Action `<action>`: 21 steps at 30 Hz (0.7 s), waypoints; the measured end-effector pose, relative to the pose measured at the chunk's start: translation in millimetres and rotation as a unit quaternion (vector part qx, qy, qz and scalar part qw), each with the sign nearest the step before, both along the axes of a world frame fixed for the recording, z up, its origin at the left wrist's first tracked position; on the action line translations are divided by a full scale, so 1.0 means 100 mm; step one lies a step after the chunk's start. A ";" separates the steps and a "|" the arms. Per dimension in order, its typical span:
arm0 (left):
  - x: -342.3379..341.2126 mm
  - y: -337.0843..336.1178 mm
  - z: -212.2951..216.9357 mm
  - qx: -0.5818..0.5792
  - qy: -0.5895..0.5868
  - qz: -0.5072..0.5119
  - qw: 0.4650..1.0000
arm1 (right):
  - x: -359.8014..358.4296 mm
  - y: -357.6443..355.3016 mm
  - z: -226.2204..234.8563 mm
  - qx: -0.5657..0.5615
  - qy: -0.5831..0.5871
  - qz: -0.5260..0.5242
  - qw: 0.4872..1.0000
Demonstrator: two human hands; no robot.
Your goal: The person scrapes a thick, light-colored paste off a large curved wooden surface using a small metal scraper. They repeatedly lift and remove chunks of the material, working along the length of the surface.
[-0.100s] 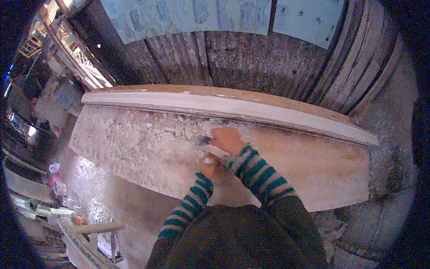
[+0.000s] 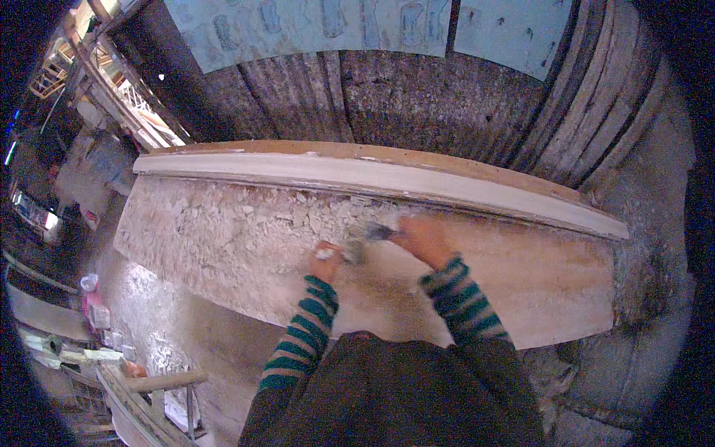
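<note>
A long board [image 2: 521, 276] lies in front of me, its left half strewn with pale plaster-like flakes [image 2: 320, 212]. My right hand [image 2: 424, 240] is closed around a scraper [image 2: 381, 232], whose dark end points left over the edge of the flakes. Lower and to the left, my left hand [image 2: 325, 262] is closed on a small tool with a whitish handle end [image 2: 324, 254]. A blurred greyish part [image 2: 353, 252], possibly its blade, sticks out toward the right hand. Motion blur hides its exact kind. The two hands are apart.
A raised white moulding [image 2: 372, 171] with a brown top runs along the board's far edge. Behind stands a corrugated wall [image 2: 298, 97] with blue panels [image 2: 335, 26]. A wooden frame [image 2: 141, 395] and a pink bag [image 2: 93, 302] are at the lower left.
My right hand has swung right with the scraper. My left hand has shifted left and slightly up, so a wider gap lies between the hands.
</note>
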State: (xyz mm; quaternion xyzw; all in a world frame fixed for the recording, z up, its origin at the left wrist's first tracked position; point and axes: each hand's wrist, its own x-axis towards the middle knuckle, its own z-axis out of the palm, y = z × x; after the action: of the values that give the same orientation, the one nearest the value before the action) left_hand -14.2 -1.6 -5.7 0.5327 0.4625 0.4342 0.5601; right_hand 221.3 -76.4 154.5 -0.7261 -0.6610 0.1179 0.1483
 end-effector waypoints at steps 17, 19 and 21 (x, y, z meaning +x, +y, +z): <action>-1.86 0.78 1.06 0.103 -0.031 0.152 0.983 | 0.31 0.28 -1.14 -0.052 0.146 -0.062 0.986; -1.93 0.61 1.00 0.104 -0.114 0.139 0.978 | -0.11 0.72 -1.20 -0.022 0.158 0.016 0.987; -2.00 0.41 0.78 0.081 -0.153 0.134 0.976 | -0.38 1.02 -1.11 0.004 0.122 0.078 0.989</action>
State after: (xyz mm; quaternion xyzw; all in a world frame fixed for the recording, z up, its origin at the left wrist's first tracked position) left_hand -214.0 39.0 72.5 0.4367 0.4022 0.6177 0.5157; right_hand 183.6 25.1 43.1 -0.6518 -0.6931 0.2141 0.2213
